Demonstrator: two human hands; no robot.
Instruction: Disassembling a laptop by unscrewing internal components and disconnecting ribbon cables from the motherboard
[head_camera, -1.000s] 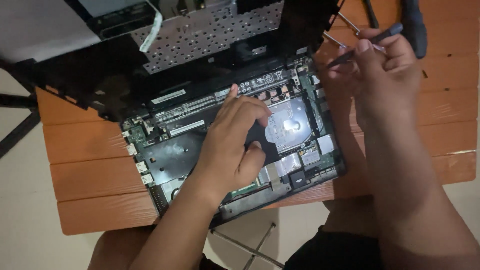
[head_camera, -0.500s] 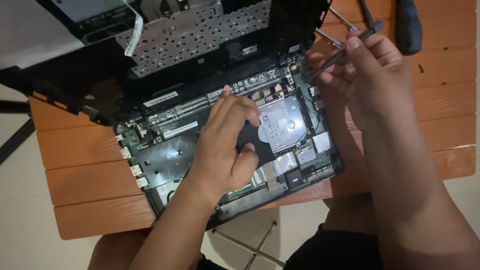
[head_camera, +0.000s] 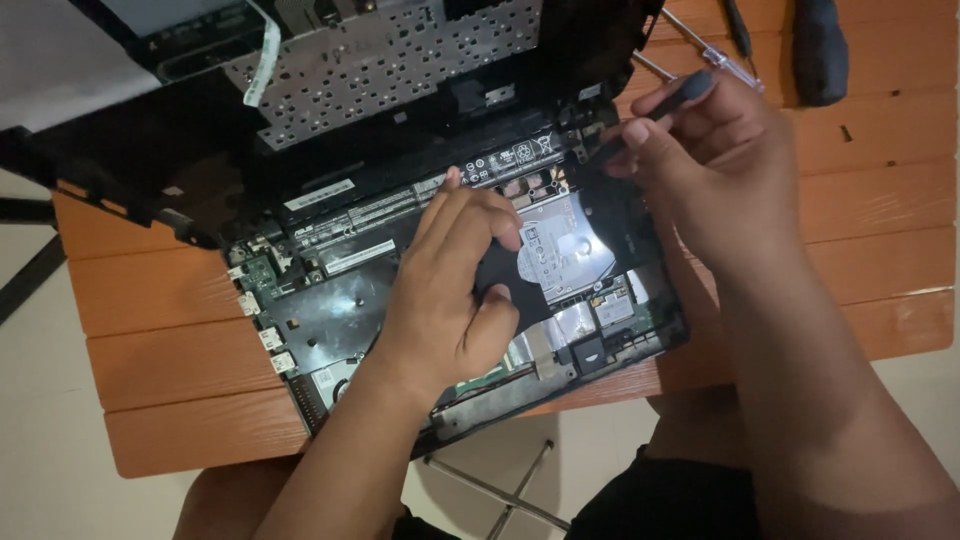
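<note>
Pressing down: left hand (head_camera: 450, 300) lies flat, grip empty, on the silver hard drive (head_camera: 562, 252) inside the opened black laptop base (head_camera: 330, 320) on the orange slatted wooden counter (head_camera: 170, 370). Right hand (head_camera: 700, 170) grips a dark-handled screwdriver (head_camera: 660, 108), tip at the drive's upper corner.

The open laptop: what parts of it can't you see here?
Head view only:
- Part of the silver hard drive: covered by the left hand.
- Tip of the dark screwdriver held by the right hand: too dark against the laptop frame to tell where it touches.
- Upturned keyboard panel: its top is cut off by the picture's upper edge.
- Small chips on the board: too small to make out.
</note>
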